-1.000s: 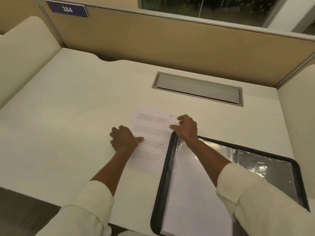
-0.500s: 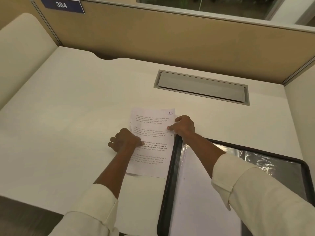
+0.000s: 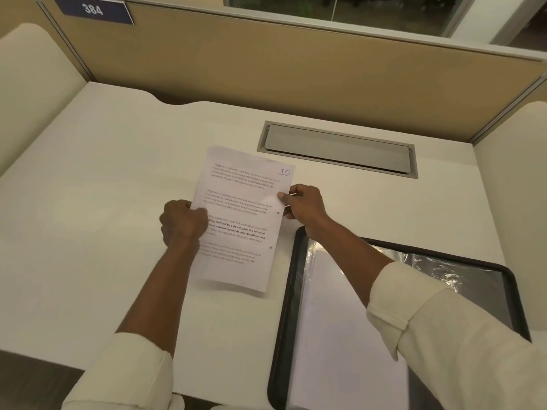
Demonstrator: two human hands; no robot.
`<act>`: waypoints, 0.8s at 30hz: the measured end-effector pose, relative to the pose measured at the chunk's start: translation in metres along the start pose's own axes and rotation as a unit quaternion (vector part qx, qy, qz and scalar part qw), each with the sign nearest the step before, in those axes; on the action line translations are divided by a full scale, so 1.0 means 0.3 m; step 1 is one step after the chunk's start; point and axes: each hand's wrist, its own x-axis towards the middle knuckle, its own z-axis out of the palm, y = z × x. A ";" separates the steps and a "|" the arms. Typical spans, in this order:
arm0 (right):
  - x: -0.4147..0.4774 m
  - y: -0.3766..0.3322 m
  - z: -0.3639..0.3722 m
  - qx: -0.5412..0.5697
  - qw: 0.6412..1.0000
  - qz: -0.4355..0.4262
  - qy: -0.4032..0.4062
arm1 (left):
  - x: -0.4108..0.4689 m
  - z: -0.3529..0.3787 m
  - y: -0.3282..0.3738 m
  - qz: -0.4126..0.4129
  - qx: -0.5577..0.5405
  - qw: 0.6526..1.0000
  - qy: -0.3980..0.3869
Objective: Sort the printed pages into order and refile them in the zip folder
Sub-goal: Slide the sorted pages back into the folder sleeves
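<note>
The printed page (image 3: 242,220) is being held by its two long edges just over the desk, text side up, with a handwritten 10 showing in its upper right corner. The left hand (image 3: 182,221) is gripping the left edge about halfway along, its fingers curled tight into a fist over the paper. The right hand (image 3: 302,204) is pinching the right edge a little higher, the thumb lying on top of the sheet and the other fingers curling beneath it. The page's lower edge is throwing a soft shadow on the white desk (image 3: 103,232). Just right of the page's lower corner, and not touching it, the zip folder (image 3: 284,306) is lying open on the desk beneath the right forearm. Its black zipped border is framing white sheets (image 3: 340,335) on the near side and a glossy clear sleeve (image 3: 444,273) on the far right. Beyond the page, a grey cable hatch (image 3: 337,150) is sitting flush in the desk near the page's top right corner. Behind it a tan partition (image 3: 296,69) is standing along the back, carrying a blue number plate (image 3: 93,9) reading 384 at its upper left.
</note>
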 end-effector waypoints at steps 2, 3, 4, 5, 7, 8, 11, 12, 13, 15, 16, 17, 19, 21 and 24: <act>-0.033 -0.018 -0.039 0.016 1.000 -0.006 0.015 | -0.025 -0.015 0.019 0.024 -0.036 0.999 -0.021; -0.052 -0.022 -0.066 0.028 0.999 -0.008 0.026 | -0.043 -0.020 0.027 0.033 -0.057 0.997 -0.041; -0.072 -0.023 -0.097 0.039 0.998 -0.011 0.037 | -0.064 -0.020 0.036 0.041 -0.076 0.994 -0.062; -0.092 -0.018 -0.132 0.051 0.997 -0.014 0.049 | -0.086 -0.018 0.043 0.048 -0.091 0.991 -0.085; -0.134 0.005 -0.206 0.072 0.995 -0.016 0.069 | -0.137 0.000 0.053 0.054 -0.108 0.984 -0.129; -0.158 0.021 -0.244 0.083 0.993 -0.013 0.078 | -0.167 0.015 0.058 0.055 -0.111 0.981 -0.151; -0.225 0.088 -0.359 0.109 0.988 -0.004 0.111 | -0.270 0.081 0.068 0.050 -0.117 0.967 -0.223; -0.248 0.116 -0.400 0.110 0.986 0.000 0.125 | -0.308 0.109 0.069 0.052 -0.116 0.962 -0.244; -0.267 0.145 -0.441 0.111 0.984 0.005 0.137 | -0.344 0.141 0.070 0.057 -0.113 0.957 -0.261; -0.313 0.204 -0.523 0.114 0.981 0.021 0.154 | -0.414 0.205 0.072 0.062 -0.103 0.951 -0.285; -0.336 0.232 -0.565 0.117 0.980 0.030 0.159 | -0.449 0.236 0.074 0.066 -0.096 0.948 -0.295; -0.361 0.259 -0.606 0.123 0.979 0.037 0.160 | -0.481 0.267 0.071 0.070 -0.088 0.946 -0.303; -0.414 0.304 -0.689 0.133 0.978 0.048 0.152 | -0.547 0.320 0.066 0.076 -0.074 0.942 -0.318; -0.465 0.346 -0.774 0.135 0.980 0.057 0.132 | -0.612 0.364 0.058 0.086 -0.063 0.936 -0.334; -0.519 0.413 -0.906 0.125 0.983 0.066 0.116 | -0.709 0.421 0.046 0.097 -0.036 0.933 -0.346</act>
